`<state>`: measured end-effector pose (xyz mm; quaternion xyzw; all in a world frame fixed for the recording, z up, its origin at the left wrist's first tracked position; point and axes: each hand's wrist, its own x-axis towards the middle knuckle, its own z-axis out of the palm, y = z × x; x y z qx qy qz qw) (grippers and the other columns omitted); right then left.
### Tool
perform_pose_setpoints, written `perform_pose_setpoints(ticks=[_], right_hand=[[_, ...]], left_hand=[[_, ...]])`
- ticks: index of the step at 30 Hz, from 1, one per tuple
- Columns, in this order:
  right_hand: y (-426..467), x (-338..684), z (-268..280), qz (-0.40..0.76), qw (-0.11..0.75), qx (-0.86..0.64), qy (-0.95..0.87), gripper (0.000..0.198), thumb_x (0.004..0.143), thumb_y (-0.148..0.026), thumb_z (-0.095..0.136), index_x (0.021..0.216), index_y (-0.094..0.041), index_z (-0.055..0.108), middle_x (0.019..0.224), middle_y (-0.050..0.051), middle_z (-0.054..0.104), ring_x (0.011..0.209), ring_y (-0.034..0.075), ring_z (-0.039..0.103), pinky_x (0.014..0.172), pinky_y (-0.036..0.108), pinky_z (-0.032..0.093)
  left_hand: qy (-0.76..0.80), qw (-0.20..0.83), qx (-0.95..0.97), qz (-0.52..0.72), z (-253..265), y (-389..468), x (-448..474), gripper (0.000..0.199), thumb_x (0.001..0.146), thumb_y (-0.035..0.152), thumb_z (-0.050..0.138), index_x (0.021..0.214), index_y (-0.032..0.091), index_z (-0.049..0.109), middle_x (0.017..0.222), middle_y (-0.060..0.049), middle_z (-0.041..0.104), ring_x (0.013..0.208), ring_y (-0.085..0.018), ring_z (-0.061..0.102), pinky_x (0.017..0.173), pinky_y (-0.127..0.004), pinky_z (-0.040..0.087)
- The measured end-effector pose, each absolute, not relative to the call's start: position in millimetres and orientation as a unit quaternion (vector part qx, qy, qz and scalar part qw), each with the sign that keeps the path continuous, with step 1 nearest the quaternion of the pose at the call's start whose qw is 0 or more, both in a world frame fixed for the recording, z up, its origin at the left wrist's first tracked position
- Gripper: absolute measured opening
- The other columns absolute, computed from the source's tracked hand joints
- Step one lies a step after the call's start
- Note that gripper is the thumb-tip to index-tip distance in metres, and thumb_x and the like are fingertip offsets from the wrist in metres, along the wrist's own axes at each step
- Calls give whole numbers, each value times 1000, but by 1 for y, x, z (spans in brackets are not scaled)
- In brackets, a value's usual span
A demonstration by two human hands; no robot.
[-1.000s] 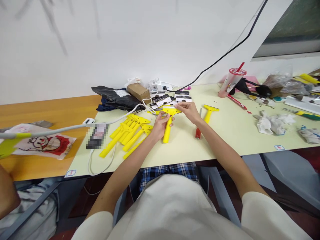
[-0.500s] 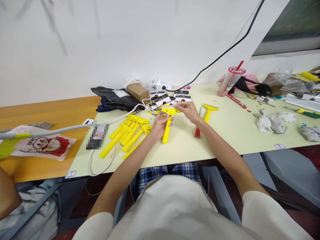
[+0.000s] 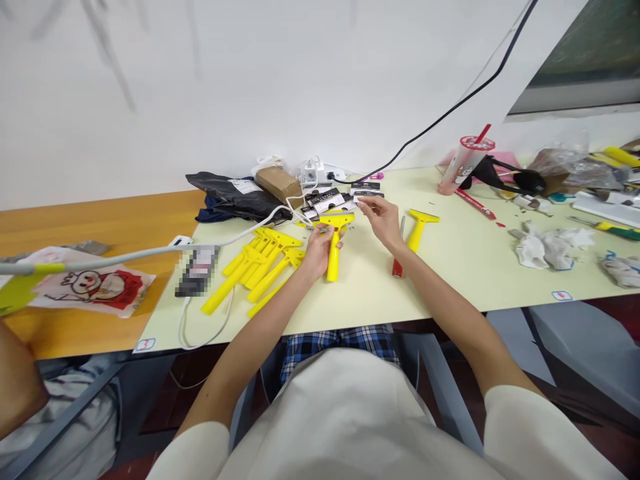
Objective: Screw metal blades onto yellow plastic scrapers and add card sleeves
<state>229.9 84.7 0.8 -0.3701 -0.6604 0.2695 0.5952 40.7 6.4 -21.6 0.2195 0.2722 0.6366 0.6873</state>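
My left hand [image 3: 319, 251] is closed round a yellow scraper [image 3: 333, 257], gripping it just below its wide head. The scraper stands nearly upright, head at the top, with a grey strip along the head's upper edge. Just right of that head, apart from it, my right hand [image 3: 381, 219] is pinched, thumb against fingers. Whatever lies between those fingertips is too small to make out against the packets behind. Several yellow scrapers [image 3: 255, 261] lie in a group to the left. Another yellow scraper [image 3: 419, 230] and a red-handled screwdriver [image 3: 397, 267] lie beside my right forearm.
Black-and-white packets [image 3: 327, 202] lie behind my hands, near a power strip [image 3: 311, 173] and a cardboard box [image 3: 277, 183]. A white cable [image 3: 240, 239] crosses the left side. A drink cup [image 3: 465, 165], crumpled gloves [image 3: 545, 245] and tools occupy the right. A person's arm [image 3: 17, 380] shows far left.
My right hand has come off the scraper's head and shifted slightly up and right. The scraper in my left hand has turned more upright. The view has shifted slightly.
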Motion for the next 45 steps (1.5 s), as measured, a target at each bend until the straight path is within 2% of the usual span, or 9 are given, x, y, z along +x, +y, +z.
perform_pose_setpoints(ticks=[3, 6, 10, 19, 25, 32, 36, 40, 45], right_hand=[[79, 225, 1, 260, 572, -359, -690, 44, 95, -67, 75, 108, -25, 81, 109, 7, 82, 98, 25, 77, 93, 42, 63], [75, 223, 1, 263, 564, -341, -704, 41, 96, -62, 77, 113, -26, 75, 105, 5, 81, 97, 26, 77, 91, 41, 62], [74, 224, 2, 226, 527, -351, -741, 37, 101, -63, 69, 101, -26, 76, 98, 6, 78, 90, 26, 72, 90, 42, 58], [80, 223, -4, 177, 490, -312, -794, 32, 101, -57, 70, 95, -27, 79, 108, 11, 68, 108, 30, 66, 101, 47, 53], [83, 225, -8, 228, 518, -305, -766, 28, 95, -54, 80, 93, -26, 81, 108, 8, 70, 105, 27, 68, 96, 45, 53], [81, 222, -7, 322, 490, -370, -721, 41, 83, -66, 85, 89, -26, 80, 113, 8, 72, 113, 28, 67, 94, 42, 55], [80, 222, -6, 406, 475, -378, -683, 44, 78, -65, 90, 85, -23, 78, 104, 6, 75, 99, 24, 69, 88, 38, 56], [80, 223, -5, 442, 460, -368, -676, 43, 79, -65, 89, 86, -23, 80, 95, 4, 76, 89, 22, 68, 88, 37, 55], [81, 223, -5, 422, 468, -355, -690, 42, 81, -64, 89, 87, -24, 80, 102, 5, 75, 93, 22, 68, 82, 35, 54]], left_hand=[[276, 683, 225, 637, -21, 6, 42, 38, 80, 12, 86, 101, 23, 56, 101, -3, 66, 96, -19, 74, 62, -22, 44], [278, 682, 224, 638, -20, 5, 42, 41, 79, 12, 87, 102, 24, 54, 100, -2, 67, 97, -19, 75, 62, -22, 45], [281, 680, 230, 637, -20, 5, 42, 44, 78, 13, 88, 103, 24, 53, 99, -2, 67, 98, -20, 75, 62, -23, 45], [284, 679, 237, 634, -18, 4, 43, 46, 76, 15, 89, 104, 25, 53, 99, -1, 67, 97, -19, 73, 64, -23, 45], [279, 681, 241, 632, -18, 3, 42, 46, 77, 15, 88, 105, 25, 53, 100, -1, 67, 97, -20, 74, 64, -23, 45], [278, 683, 243, 630, -18, 3, 42, 46, 76, 14, 88, 105, 25, 54, 99, -1, 68, 96, -20, 74, 63, -24, 45], [273, 687, 240, 629, -17, 3, 43, 47, 76, 13, 89, 105, 25, 54, 100, -2, 69, 95, -20, 74, 62, -23, 45], [276, 685, 235, 632, -17, 2, 43, 45, 76, 13, 88, 104, 25, 54, 99, -2, 69, 95, -20, 74, 61, -23, 45], [282, 680, 237, 634, -18, 2, 43, 45, 76, 14, 88, 104, 25, 54, 99, -2, 69, 95, -19, 74, 62, -23, 46]])
